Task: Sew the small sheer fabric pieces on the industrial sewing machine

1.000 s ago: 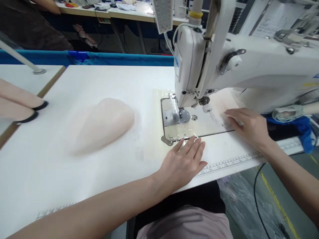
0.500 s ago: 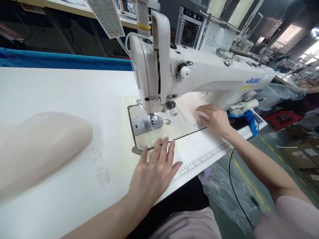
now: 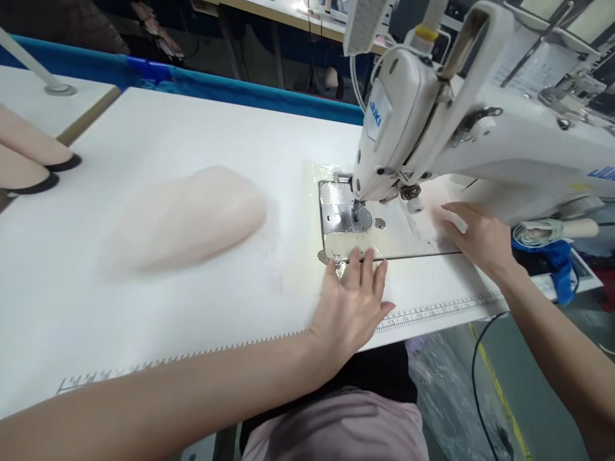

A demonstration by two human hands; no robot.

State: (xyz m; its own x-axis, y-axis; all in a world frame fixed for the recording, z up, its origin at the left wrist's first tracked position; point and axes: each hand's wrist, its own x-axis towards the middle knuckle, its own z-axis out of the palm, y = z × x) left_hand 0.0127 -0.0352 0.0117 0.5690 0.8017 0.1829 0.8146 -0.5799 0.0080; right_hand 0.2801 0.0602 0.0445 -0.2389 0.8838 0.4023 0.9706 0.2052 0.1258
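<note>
My left hand [image 3: 350, 301] lies flat on the front edge of the sewing machine's metal bed plate [image 3: 408, 246], fingers spread and holding nothing. Under the machine arm, my right hand [image 3: 483, 240] reaches with its fingers stretched out and resting at a pale pink piece of fabric [image 3: 432, 198]; its lower fingers are partly hidden. The white sewing machine [image 3: 403, 121] stands over the plate, and the needle and presser foot [image 3: 356, 211] sit above the bare needle plate, left of the fabric. A smooth, rounded pale pink piece [image 3: 211, 218], blurred, lies on the white table to the left.
Two beige pieces with black edges [image 3: 36, 153] rest at the far left, near a table joint. A ruler strip [image 3: 423, 314] runs along the table's front edge. Cord and a spool [image 3: 552, 232] with blue cloth [image 3: 557, 262] lie at the right. Blue cloth [image 3: 269, 96] borders the back.
The view has swung left, bringing the beige pieces and more table into sight. Both hands keep about the same places on the machine bed.
</note>
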